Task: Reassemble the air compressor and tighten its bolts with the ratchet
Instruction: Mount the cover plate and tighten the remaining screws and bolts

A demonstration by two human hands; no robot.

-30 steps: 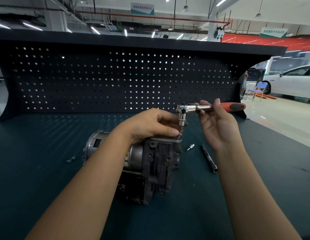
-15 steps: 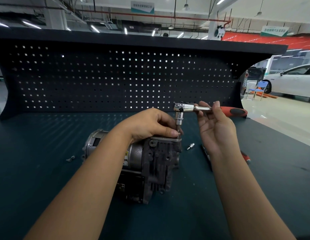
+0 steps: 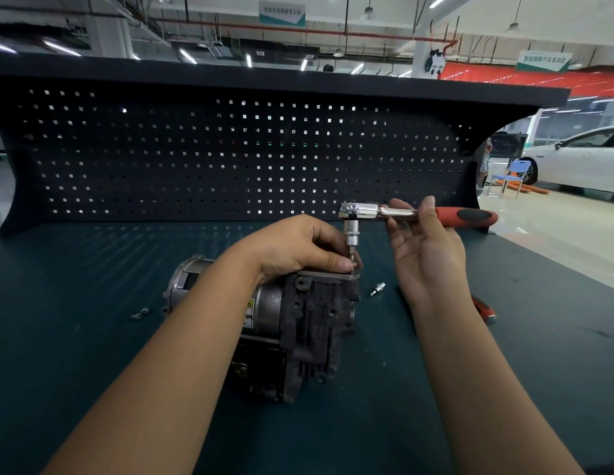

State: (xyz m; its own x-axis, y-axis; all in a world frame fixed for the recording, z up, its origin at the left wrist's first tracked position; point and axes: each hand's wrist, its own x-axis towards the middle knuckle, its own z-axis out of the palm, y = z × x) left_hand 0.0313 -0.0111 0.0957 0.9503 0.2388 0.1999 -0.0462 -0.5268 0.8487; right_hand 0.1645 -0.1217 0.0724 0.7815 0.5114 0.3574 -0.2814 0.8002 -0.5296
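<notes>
Air compressor (image 3: 298,323) is lying on its side mid-bench, finned dark casting toward me, round motor end pointing away to the left. My left grip (image 3: 298,248) is draped over the top of the casting, with thumb and forefinger closed tight on the driver bit (image 3: 352,257) right where it meets the thin metal plate at the top right corner. I can't tell whether a bolt sits under those fingertips.

The ratchet (image 3: 418,214) is level above that corner, chrome head to the left over the bit and red-and-black handle running off to the right. My right grip (image 3: 425,248) has it by the shiny shank just beside the red handle. The fingertips hook over the top, the thumb sits alongside, and the palm is turned toward me, loose rather than clenched.

On the bench (image 3: 93,371), a small silver fitting (image 3: 377,289) lies just right of the compressor. Two tiny fasteners (image 3: 140,314) sit off to its left. A red-handled tool (image 3: 483,310) pokes out from behind my right forearm. The dark pegboard (image 3: 230,159) stands across the back.
</notes>
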